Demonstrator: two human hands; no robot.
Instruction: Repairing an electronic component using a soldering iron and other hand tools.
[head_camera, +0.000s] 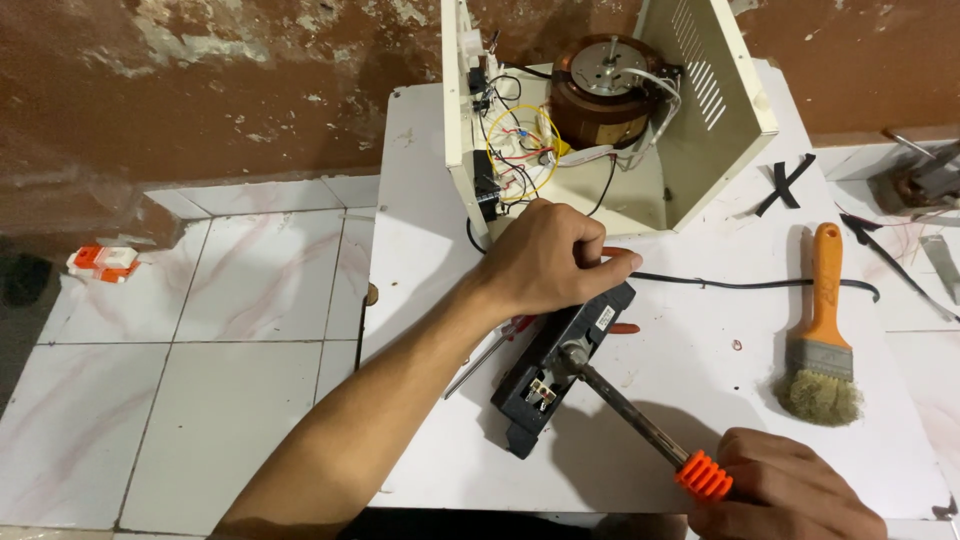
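Black panel (562, 365) — a long plastic piece with sockets and metal contacts — lies slantwise on the white desk (420, 200), just in front of the open cream case (720, 90). The left hand (550, 262) presses down on the panel's upper end, fingers curled over it, with something orange showing under the fingertips; what that is cannot be told. The right hand (785, 495), at the bottom edge of the view, is closed around the orange ribbed grip of a screwdriver (640, 420), whose dark shaft runs up and left until its tip meets the panel near the middle.

A second tool with a red grip and metal shaft (490, 355) lies under the left wrist, beside the panel. Inside the case sits a copper-wound coil (600, 90) with yellow, white, red and black wires beside it. A black cable (740, 284) runs from the case across the desk to the right. Well to the right lies a brush (822, 335) with an orange handle and pale bristles. On the tiled floor at the left sits a small orange-and-white thing (103, 262).
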